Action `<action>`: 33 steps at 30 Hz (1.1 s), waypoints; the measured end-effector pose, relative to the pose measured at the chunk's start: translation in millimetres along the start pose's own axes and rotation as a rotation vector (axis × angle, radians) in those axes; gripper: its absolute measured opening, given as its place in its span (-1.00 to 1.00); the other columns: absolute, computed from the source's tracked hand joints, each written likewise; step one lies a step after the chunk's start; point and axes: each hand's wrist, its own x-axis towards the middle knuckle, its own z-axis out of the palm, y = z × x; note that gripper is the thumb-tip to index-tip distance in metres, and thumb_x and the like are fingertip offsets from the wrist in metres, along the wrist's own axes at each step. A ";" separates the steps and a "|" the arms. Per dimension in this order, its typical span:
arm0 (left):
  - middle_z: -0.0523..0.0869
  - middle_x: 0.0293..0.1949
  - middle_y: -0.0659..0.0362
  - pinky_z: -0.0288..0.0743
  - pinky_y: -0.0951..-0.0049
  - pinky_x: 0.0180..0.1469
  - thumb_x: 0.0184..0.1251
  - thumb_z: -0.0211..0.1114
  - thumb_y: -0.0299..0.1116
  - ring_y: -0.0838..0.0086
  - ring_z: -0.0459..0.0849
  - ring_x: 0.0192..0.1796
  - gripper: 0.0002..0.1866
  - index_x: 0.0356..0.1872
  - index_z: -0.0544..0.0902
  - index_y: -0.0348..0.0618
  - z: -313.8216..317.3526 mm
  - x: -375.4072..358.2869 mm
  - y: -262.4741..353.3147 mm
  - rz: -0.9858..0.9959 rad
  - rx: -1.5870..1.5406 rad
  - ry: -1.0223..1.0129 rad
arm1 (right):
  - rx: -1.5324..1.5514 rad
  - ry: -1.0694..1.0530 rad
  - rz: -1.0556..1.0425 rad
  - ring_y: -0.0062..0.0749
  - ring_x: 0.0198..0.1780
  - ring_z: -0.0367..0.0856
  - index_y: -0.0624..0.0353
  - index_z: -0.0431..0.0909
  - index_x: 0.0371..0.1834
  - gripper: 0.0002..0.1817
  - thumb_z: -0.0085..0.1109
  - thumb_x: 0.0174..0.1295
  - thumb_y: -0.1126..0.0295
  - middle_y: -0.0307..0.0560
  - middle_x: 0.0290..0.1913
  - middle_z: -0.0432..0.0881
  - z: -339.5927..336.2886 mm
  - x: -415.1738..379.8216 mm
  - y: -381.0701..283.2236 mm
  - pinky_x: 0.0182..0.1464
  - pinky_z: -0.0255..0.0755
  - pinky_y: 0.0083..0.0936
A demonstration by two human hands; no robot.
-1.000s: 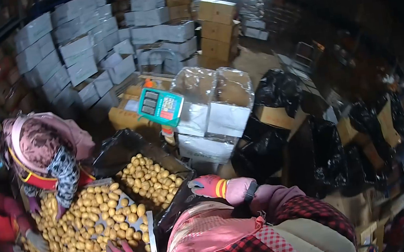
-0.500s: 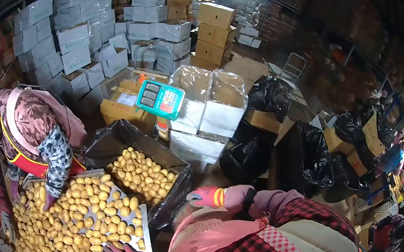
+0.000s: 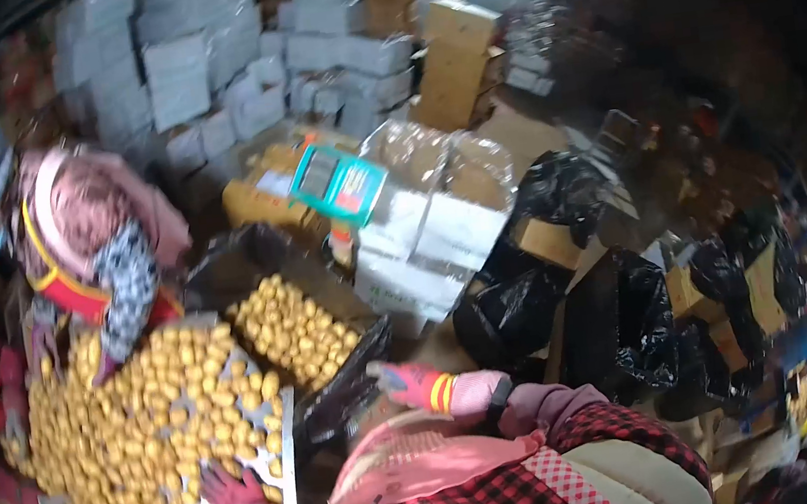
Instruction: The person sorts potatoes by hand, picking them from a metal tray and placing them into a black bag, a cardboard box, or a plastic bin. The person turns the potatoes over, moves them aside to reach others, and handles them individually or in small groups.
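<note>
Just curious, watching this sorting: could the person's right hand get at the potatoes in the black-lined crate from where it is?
Probably yes. The right hand hovers by the crate's near corner, the potatoes lie uncovered just beyond, and nothing stands between them.

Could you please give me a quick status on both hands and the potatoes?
Left hand flat on potatoes on the sorting table, no grip. Right hand at black-lined bin rim. Co-worker's sleeve over the pile opposite.

potatoes (image 3: 134, 436) crowding the metal tray (image 3: 283, 458), lined crate (image 3: 297, 330) beside, co-worker's arm (image 3: 122, 297) leaning over
</note>
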 end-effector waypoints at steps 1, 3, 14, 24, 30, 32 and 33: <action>0.18 0.43 -0.31 -0.21 -0.12 0.53 0.15 0.24 0.03 -0.18 0.06 0.50 -0.09 0.47 0.16 -0.26 0.9 1.7 0.6 0.029 -0.023 0.025 | 0.034 0.023 -0.037 -0.28 0.09 0.59 -0.01 0.14 0.51 -0.33 0.08 0.31 0.42 0.01 0.22 0.56 -4.5 3.2 -3.6 0.07 0.51 -0.33; 0.18 0.43 -0.31 -0.18 -0.10 0.53 0.13 0.30 -0.03 -0.21 0.07 0.48 -0.10 0.46 0.20 -0.25 21.8 3.2 -8.1 0.024 -0.045 0.010 | 0.129 0.022 -0.088 -0.38 0.04 0.56 -0.01 0.15 0.51 -0.29 0.06 0.26 0.57 -0.03 0.21 0.55 -8.9 10.6 -5.1 0.01 0.53 -0.38; 0.25 0.44 -0.05 -0.10 -0.10 0.48 0.13 0.31 0.04 -0.04 0.14 0.48 -0.19 0.44 0.31 0.07 -20.2 -3.9 16.5 -0.107 -0.048 0.095 | 0.063 -0.146 -0.194 -0.20 0.04 0.67 0.15 0.50 0.22 -0.56 0.17 0.26 0.37 0.05 0.03 0.67 -16.3 108.9 2.3 0.11 0.48 -0.40; 0.24 0.43 -0.14 -0.12 -0.09 0.49 0.18 0.25 0.05 -0.10 0.16 0.46 -0.21 0.42 0.32 -0.07 -7.0 -92.3 18.5 -0.472 0.102 0.098 | -0.078 -0.289 -0.265 -0.08 0.06 0.65 0.15 0.48 0.25 -0.48 0.21 0.21 0.29 0.10 0.05 0.65 -33.0 195.0 -16.4 0.14 0.48 -0.34; 0.26 0.43 -0.14 -0.13 -0.09 0.50 0.19 0.27 0.00 -0.10 0.17 0.46 -0.23 0.42 0.32 -0.07 -5.3 -92.7 22.1 -0.494 0.047 0.160 | -0.466 -0.577 -0.412 0.01 0.03 0.60 0.00 0.46 0.25 -0.49 0.15 0.24 0.11 0.06 0.03 0.62 -7.6 242.2 -14.9 0.08 0.47 -0.21; 0.27 0.42 -0.14 -0.12 -0.10 0.49 0.18 0.27 -0.02 -0.10 0.18 0.46 -0.23 0.42 0.32 -0.08 -6.6 -92.0 23.9 -0.489 0.035 0.164 | -0.598 -0.663 -0.501 0.01 0.04 0.59 -0.01 0.42 0.28 -0.47 0.12 0.26 0.08 0.06 0.05 0.61 4.3 253.0 -39.1 0.10 0.45 -0.19; 0.28 0.42 -0.14 -0.12 -0.10 0.49 0.18 0.27 -0.03 -0.10 0.18 0.46 -0.23 0.42 0.32 -0.08 -7.5 -90.3 23.2 -0.486 0.031 0.172 | -0.637 -0.744 -0.439 0.00 0.08 0.57 -0.03 0.35 0.33 -0.42 0.12 0.25 0.07 0.06 0.14 0.56 16.2 267.1 -35.3 0.12 0.45 -0.19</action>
